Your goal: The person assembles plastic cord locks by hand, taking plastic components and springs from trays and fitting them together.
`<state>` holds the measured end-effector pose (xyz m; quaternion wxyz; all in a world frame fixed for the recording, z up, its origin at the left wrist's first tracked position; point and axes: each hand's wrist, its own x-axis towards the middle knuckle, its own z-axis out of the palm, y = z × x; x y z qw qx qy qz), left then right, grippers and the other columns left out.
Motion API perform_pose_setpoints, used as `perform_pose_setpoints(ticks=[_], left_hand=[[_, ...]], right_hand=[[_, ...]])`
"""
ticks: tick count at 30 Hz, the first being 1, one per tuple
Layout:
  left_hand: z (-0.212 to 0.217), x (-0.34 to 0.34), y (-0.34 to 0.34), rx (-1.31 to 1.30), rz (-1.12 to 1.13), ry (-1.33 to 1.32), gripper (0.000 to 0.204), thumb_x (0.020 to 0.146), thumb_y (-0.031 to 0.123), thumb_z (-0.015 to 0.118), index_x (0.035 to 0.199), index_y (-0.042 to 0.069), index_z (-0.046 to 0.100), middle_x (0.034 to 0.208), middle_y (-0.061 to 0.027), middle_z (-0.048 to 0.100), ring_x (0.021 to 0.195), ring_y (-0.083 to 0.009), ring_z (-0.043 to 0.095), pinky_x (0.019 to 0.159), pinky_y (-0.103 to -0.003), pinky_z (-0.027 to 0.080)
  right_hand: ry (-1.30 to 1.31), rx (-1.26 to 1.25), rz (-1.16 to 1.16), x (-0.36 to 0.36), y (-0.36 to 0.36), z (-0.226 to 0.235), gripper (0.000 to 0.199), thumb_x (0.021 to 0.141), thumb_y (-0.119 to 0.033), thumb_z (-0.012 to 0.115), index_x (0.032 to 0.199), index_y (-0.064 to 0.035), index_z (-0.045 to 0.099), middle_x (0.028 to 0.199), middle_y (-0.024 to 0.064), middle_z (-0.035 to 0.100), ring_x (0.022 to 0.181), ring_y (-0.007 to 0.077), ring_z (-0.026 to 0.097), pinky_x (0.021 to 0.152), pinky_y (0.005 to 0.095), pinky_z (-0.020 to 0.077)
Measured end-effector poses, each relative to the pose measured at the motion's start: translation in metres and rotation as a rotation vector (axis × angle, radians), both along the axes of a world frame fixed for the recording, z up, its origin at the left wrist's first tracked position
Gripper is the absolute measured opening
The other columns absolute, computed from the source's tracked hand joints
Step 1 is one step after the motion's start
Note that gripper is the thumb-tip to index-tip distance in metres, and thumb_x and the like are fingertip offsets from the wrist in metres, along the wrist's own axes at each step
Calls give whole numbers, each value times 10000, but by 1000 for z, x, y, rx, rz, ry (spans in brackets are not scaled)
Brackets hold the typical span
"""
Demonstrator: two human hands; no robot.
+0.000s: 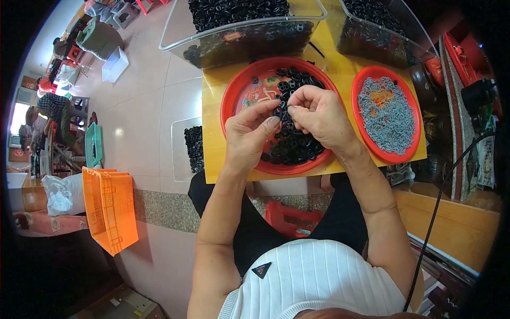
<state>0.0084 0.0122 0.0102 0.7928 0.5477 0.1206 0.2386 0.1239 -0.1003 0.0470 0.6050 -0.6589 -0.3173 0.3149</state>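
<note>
Yellow tabletop (212,125) holds clear bins (255,45) beyond black pieces (297,146).

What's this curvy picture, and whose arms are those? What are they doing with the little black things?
No robot here, just a person! The camera is worn on their head, looking down, and its wide lens bends straight edges. On the yellow table are a round red tray with black parts and an oval red tray with thin gray pieces. The left hand and right hand meet over the round tray, seemingly fingering a black part, but what's pinched is too small to tell.
</note>
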Motion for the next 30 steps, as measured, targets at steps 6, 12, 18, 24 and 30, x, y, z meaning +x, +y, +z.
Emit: perform_pose_setpoints(ticks=[6,12,18,24,30], left_hand=[[-1,0,-1,15,-9,-17,285,761,-19,600,1043,-30,565,857,-34,590,718,-74,537,666,-199,456],[-1,1,-2,41,2,-13,285,761,-22,600,1044,-27,567,858,-37,594,730,-76,542,668,-200,455],[-1,1,-2,43,12,-4,280,765,-26,593,1044,-30,566,880,-45,596,746,-83,551,680,-209,463],[-5,0,-1,43,28,-37,276,764,-43,584,1039,-37,565,941,-60,583,790,-95,557,699,-213,465],[-13,0,0,172,59,-151,295,768,-35,586,1058,-54,538,988,-113,586,882,-154,571,768,-246,470]], right_hand=[[49,8,23,-1,1,0,99,748,-71,574,785,21,568,668,4,552,627,42,491,552,199,412],[-4,37,15,-3,3,-4,37,772,-59,555,790,-27,553,605,-22,522,508,26,483,446,161,390],[44,45,31,-3,3,-1,45,771,-60,560,800,-26,556,634,-17,532,531,31,498,459,160,404],[282,144,120,2,1,-9,73,799,-61,571,850,-16,545,669,9,544,555,59,526,483,163,432],[504,205,260,5,1,-17,138,807,-125,592,873,-13,547,693,29,560,594,89,564,503,185,471]])
